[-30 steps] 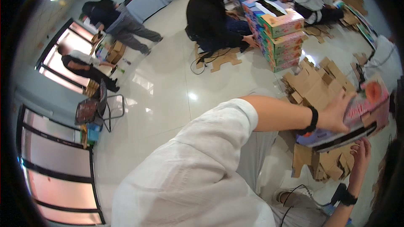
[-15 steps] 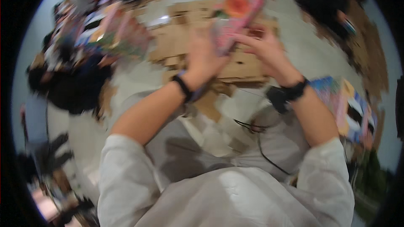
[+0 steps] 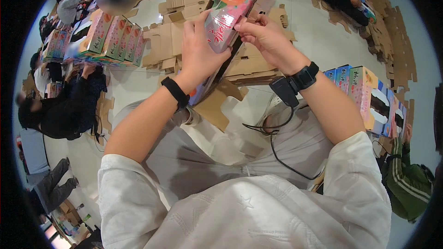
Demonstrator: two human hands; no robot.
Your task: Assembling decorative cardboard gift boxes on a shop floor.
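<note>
Both hands grip a pink carton [image 3: 230,14] held up over the lap: left hand [image 3: 199,48] wraps its side, right hand [image 3: 263,37] pinches a flap edge. Squeezing harder could crease the thin panel or tear that flap.

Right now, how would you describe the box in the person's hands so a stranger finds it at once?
Start at the flat brown cardboard pile on the floor ahead. Above it, the left hand and right hand hold a pink carton. Unlike the stacked cartons, it is raised and shows a peach picture.

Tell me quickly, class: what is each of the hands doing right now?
Left hand: closed around the pink peach-printed carton.
Right hand: closed, fingers pinching the same carton's edge.
</note>
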